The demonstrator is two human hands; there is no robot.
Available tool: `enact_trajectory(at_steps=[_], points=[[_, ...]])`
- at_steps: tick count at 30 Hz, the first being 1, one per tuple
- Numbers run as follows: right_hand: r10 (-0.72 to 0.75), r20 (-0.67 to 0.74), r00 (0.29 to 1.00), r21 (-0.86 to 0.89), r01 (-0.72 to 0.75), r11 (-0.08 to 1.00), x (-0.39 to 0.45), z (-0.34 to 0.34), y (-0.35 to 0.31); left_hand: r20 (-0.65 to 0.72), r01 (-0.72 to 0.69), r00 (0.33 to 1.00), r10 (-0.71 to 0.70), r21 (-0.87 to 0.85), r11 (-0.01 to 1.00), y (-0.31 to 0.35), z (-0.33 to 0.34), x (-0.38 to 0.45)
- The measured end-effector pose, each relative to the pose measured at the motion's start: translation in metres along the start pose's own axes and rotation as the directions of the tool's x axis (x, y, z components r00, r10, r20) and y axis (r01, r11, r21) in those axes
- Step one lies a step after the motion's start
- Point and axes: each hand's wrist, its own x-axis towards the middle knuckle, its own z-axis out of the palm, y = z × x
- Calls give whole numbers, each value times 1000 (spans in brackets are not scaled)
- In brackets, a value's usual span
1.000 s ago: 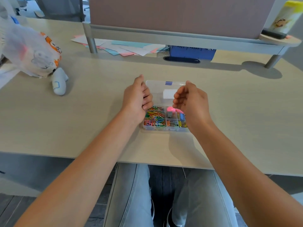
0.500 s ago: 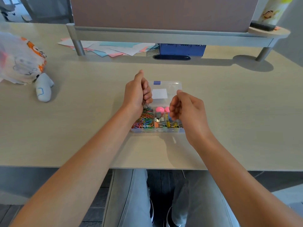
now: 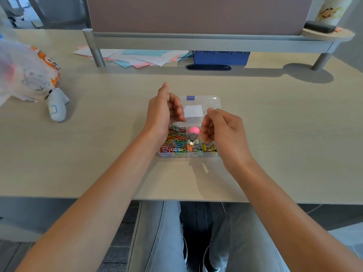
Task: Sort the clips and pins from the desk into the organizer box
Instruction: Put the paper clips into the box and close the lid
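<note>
A clear organizer box (image 3: pixel 188 155) lies on the desk with its lid (image 3: pixel 213 103) folded open behind it. Its left compartment is full of coloured paper clips (image 3: pixel 174 144). A pink round pin (image 3: pixel 194 130) sits in the middle, and binder clips (image 3: pixel 208 148) fill the right side. My left hand (image 3: pixel 161 114) hovers over the back left corner, fingers pinched on a few paper clips that dangle down to the pile. My right hand (image 3: pixel 225 134) is curled over the right compartment. I see nothing in it.
A bagged plush toy (image 3: pixel 25 75) lies at the far left. Loose coloured papers (image 3: pixel 133 57) and a blue basket (image 3: pixel 220 56) sit under the grey shelf riser (image 3: pixel 196 42) at the back. The desk's front edge (image 3: pixel 176 199) runs just above my lap.
My right hand has come down and toward me over the box's right side. My left hand has stayed over the paper clip compartment. The camera has tilted slightly.
</note>
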Motion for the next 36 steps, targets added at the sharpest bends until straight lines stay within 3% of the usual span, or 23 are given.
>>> enact_trajectory(at_steps=[5, 8, 11, 13, 15, 18, 23, 28, 36], points=[[-6, 8, 1000, -45, 7, 999, 2, 9, 2, -37, -8, 999, 9, 8, 1000, 3, -12, -11], [-104, 10, 994, -281, 103, 954, 7, 12, 12, -55, -37, 998, 38, 19, 999, 7, -22, -18], [-257, 159, 953, -660, 296, 690, 13, 14, 22, -126, -115, 984, 127, 96, 989, 7, -36, -25], [-264, 266, 927, -761, 370, 533, 18, 18, 26, -143, -188, 961, 235, 281, 941, 1, -48, -30], [-254, 346, 903, -776, 428, 464, 21, 23, 27, -100, -225, 941, 322, 525, 821, -5, -58, -38], [-284, 433, 855, -778, 514, 361, 22, 28, 28, 81, -260, 943, 323, 784, 564, -12, -64, -53], [-329, 481, 813, -792, 564, 234, 19, 30, 32, 247, -285, 953, 173, 926, 246, -20, -60, -74], [-364, 450, 815, -774, 559, 296, 17, 19, 33, 292, -302, 950, 113, 949, 86, -27, -57, -84], [-356, 403, 843, -769, 523, 368, 16, 5, 34, 316, -322, 936, 157, 947, 13, -35, -59, -85]])
